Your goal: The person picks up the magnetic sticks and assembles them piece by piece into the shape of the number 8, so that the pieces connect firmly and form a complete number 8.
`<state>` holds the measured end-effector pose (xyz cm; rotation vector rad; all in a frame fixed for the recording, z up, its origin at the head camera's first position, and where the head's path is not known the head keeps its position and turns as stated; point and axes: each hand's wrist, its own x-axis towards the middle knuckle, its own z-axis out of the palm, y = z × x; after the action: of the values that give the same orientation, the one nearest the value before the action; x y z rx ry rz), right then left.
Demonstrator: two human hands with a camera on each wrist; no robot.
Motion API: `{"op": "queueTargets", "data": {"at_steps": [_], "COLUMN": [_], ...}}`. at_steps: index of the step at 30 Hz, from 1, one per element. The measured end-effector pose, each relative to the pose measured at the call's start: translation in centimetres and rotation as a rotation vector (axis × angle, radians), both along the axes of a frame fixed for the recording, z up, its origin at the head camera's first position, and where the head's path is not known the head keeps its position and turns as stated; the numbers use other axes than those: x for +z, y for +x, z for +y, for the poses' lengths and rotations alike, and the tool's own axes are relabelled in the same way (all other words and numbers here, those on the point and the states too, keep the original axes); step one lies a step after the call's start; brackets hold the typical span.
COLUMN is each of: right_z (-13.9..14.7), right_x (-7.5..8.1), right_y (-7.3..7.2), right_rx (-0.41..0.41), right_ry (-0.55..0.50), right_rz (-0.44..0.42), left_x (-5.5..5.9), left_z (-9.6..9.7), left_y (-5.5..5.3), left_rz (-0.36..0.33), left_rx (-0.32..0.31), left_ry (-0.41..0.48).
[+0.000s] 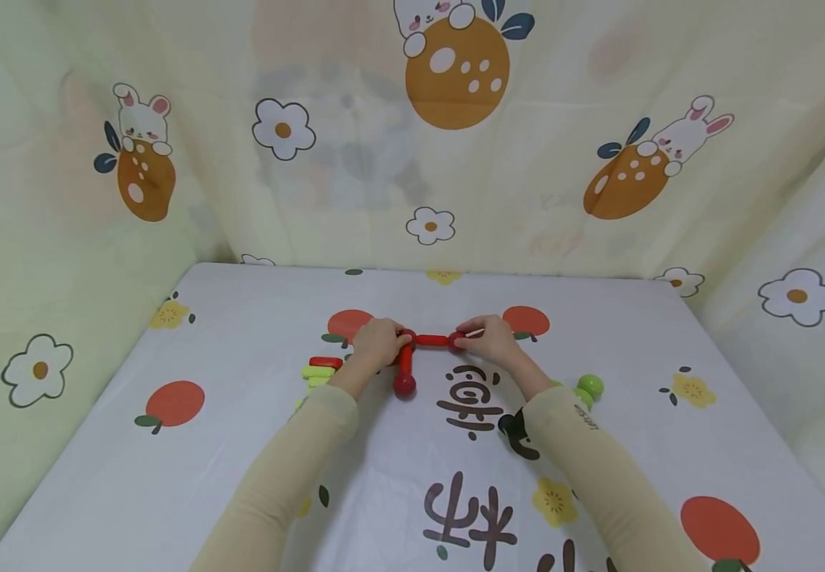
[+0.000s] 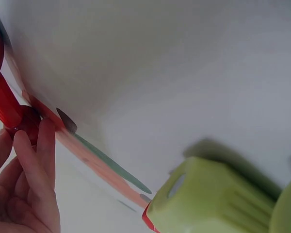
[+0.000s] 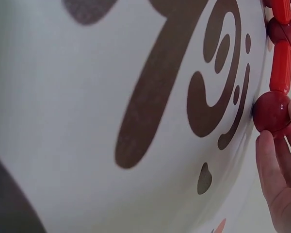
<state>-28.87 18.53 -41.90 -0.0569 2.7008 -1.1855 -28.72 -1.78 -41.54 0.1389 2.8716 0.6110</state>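
Note:
Red balls and rods are joined into an L-shaped toy frame on the table. My left hand (image 1: 376,343) pinches the corner ball (image 2: 30,124) with thumb and fingers. From that corner one red rod (image 1: 431,341) runs right to a second ball (image 3: 272,112), which the fingertips of my right hand (image 1: 494,343) hold. Another red rod (image 1: 406,360) points toward me and ends in a third red ball (image 1: 404,386), untouched by either hand. Part of the corner ball is hidden behind the left fingers.
Beside my left forearm lie a red rod (image 1: 325,363) and several light green rods (image 1: 318,372), partly covered by the sleeve. Green balls (image 1: 590,387) sit just past my right sleeve. A printed cloth covers the table (image 1: 240,334); a patterned curtain (image 1: 355,230) hangs behind it.

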Motion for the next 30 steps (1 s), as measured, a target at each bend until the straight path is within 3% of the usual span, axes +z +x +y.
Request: {"op": "queueTargets", "data": {"at_steps": [30], "right_z": [-0.37], "right_x": [0.01], "right_y": [0.19], "right_rx": [-0.011], "right_ry": [0.043], "right_rz": [0.006], "left_x": [-0.08], "left_z": [0.11], "left_y": [0.22], "left_rz": [0.000], "left_rx": [0.011], "left_ry": [0.010]}}
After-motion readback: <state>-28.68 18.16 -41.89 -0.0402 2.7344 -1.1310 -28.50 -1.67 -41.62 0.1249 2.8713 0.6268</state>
